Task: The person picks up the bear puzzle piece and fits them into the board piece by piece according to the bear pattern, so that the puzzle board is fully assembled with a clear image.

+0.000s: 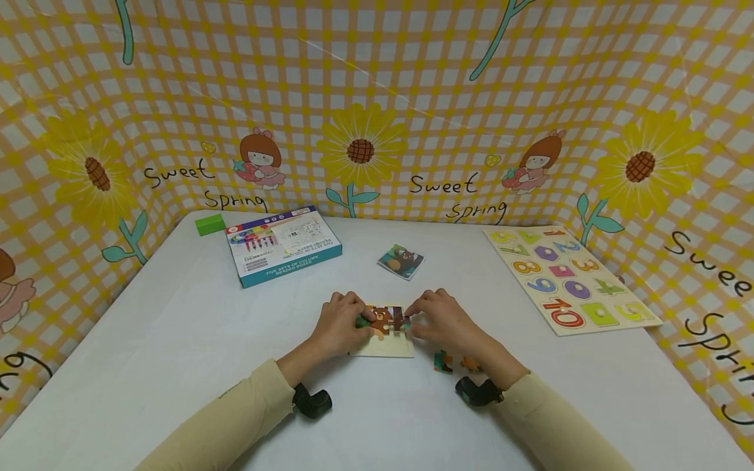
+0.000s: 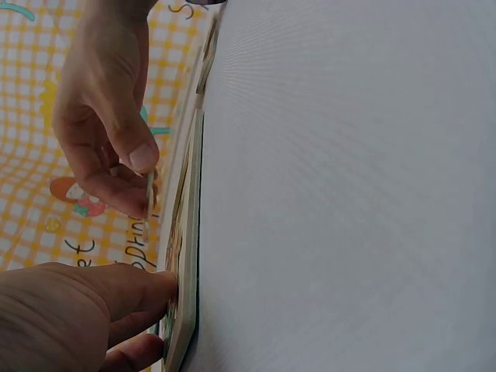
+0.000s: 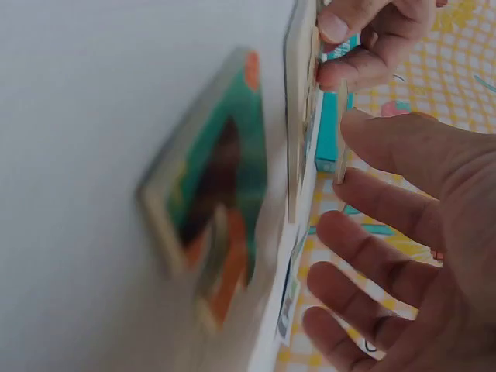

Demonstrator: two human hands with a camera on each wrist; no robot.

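Puzzle board, head view: puzzle board is being kept flat on white table btwn both hands; bear-picture pcs are being shown in its far part, bare wood in its near part.
L hand, head view: L hand is being rested at puzzle board's left side, fingers & thumb bent over the bear pcs.
R hand, head view: R hand is being held at puzzle board's right side.
Loose pcs, head view: green pc & orange pc are lying right of puzzle board, twd near side, just beside each other.
Beyond puzzle board: bear card is lying nearest; box & green block are lying far left, number board far right.
L wrist view: puzzle board's face is being touched by L hand's thumb & fingers, nothing being lifted; a thin held pc is being pinched by R hand just above puzzle board, w/ a gap.
R wrist view: held pc is being gripped edge-on btwn R thumb & index, other fingers spread loosely; green pc is showing large, blurred, nearer cam than puzzle board.
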